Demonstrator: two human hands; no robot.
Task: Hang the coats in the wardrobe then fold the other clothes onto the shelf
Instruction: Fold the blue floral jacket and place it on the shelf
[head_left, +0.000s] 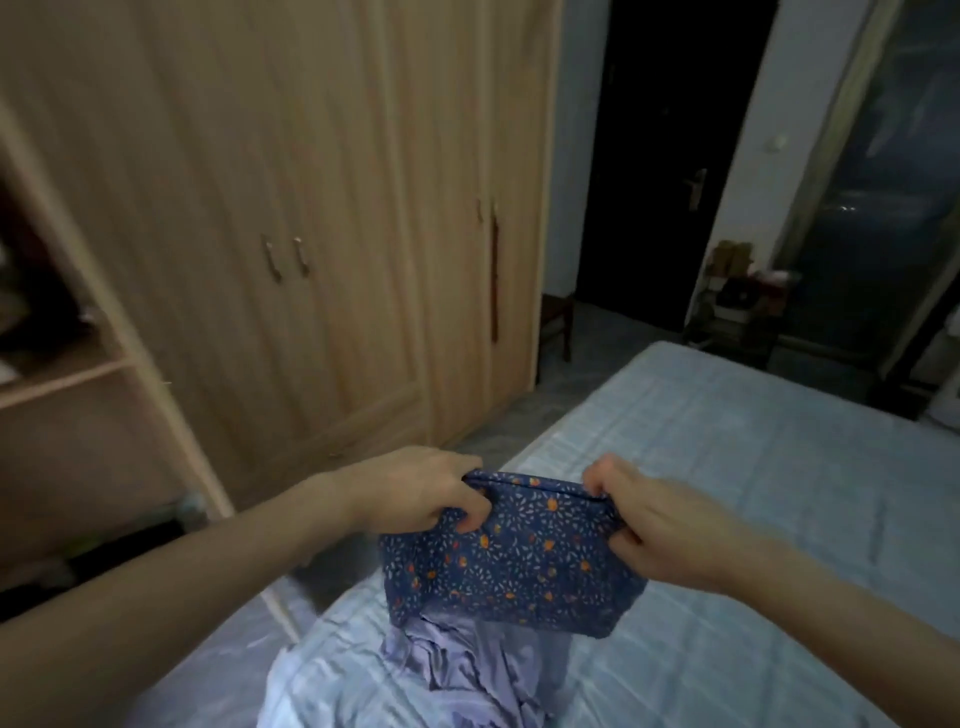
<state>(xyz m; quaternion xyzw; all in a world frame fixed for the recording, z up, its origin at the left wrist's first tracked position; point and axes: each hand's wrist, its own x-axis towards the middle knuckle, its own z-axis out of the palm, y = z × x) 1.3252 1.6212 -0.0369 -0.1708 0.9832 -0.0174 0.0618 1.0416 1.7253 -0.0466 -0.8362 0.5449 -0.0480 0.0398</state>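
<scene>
1. Clothes (447, 670), lilac and crumpled, lie nearest us on the bed (753, 467).
2. Our left hand (421, 493) and right hand (660, 525) pinch a folded blue cloth (509, 566) above them.
3. Beyond stands the wardrobe (311, 208), shelf (67, 376) at left.

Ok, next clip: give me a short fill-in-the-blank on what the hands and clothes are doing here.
1. Both hands hold a folded blue ____ patterned garment by its top edge.
2. It hangs above a crumpled ____ garment on the bed.
3. The wardrobe doors with paired handles are ____.

Missing words: floral; lilac; closed
</scene>
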